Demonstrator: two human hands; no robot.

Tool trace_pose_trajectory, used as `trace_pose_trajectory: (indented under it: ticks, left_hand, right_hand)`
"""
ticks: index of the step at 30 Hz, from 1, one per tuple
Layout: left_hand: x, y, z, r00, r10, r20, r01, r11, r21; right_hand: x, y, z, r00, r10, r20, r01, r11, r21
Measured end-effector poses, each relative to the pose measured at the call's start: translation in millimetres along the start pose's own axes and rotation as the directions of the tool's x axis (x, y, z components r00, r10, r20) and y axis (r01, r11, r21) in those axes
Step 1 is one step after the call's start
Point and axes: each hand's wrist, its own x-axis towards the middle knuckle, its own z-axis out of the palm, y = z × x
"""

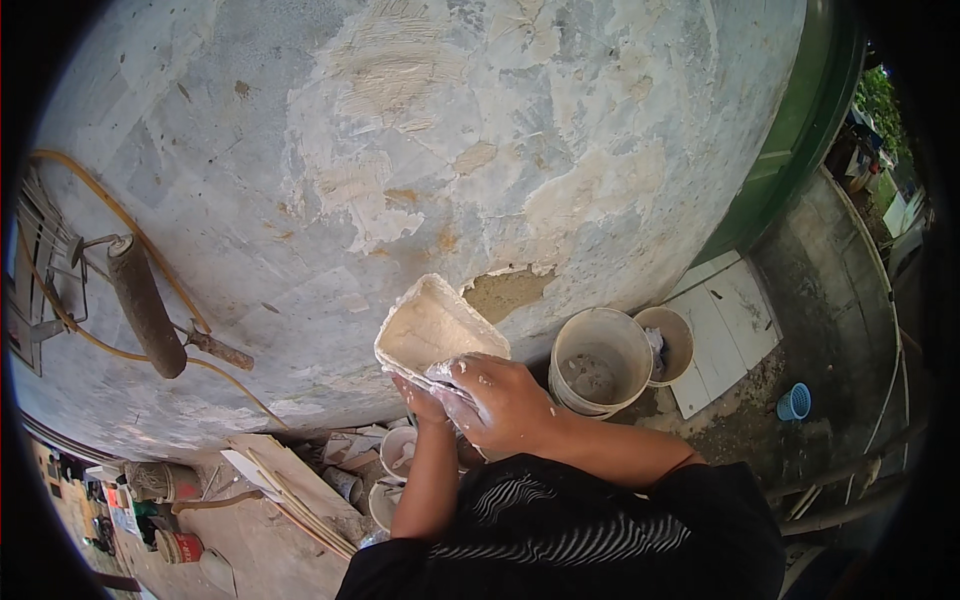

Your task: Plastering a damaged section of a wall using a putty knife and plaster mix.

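Note:
In front of the wall, a putty-caked, squarish tub (436, 318) is tilted so its opening faces up, with cream-coloured putty smeared over its inside. My left hand (422, 400) grips the tub from below at its near edge; part of its fingers is hidden behind the tub and my other hand. Over the near rim, my right hand (495, 405) is closed, its fingers smeared with white putty. A thin, dark edge shows by those fingers, but what they hold cannot be made out. Just beyond the tub, the patched wall (560, 120) has a bare, chipped spot (510, 293).
A large pale bucket (602, 362) and a smaller bucket (668, 345) stand right, near white boards (725, 330) and a blue basket (794, 402). Left, a paint roller (145, 305) hangs by a yellow hose (120, 215). Scrap boards (290, 490) lie lower left. A green door (765, 170) is at right.

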Motion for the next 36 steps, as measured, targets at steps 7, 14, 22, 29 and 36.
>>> trace_pose_trajectory:
  ticks: [7,14,22,29,36]
  left_hand:
    - [-6,-4,-8,0.999,-0.006,0.044,0.010,0.995,-0.097]
    - [-4,8,8,0.998,0.007,-0.055,-0.007,1.000,0.000]
    - [-11,28,24,0.991,-0.088,0.098,0.129,0.799,-0.587]
    - [-17,17,28,0.935,0.002,0.356,0.268,0.653,-0.708]
    - [-16,12,26,0.959,-0.105,0.264,0.233,0.821,-0.521]
  right_hand:
    - [-9,2,1,0.996,0.050,0.072,-0.055,0.996,0.069]
    - [-18,15,-14,0.982,0.180,0.061,-0.189,0.965,0.184]
    - [-8,49,-35,0.873,0.488,-0.010,-0.476,0.855,0.208]
    - [11,51,-36,0.887,0.449,0.111,-0.441,0.893,-0.087]
    - [25,51,-36,0.890,0.357,0.285,-0.317,0.932,-0.177]
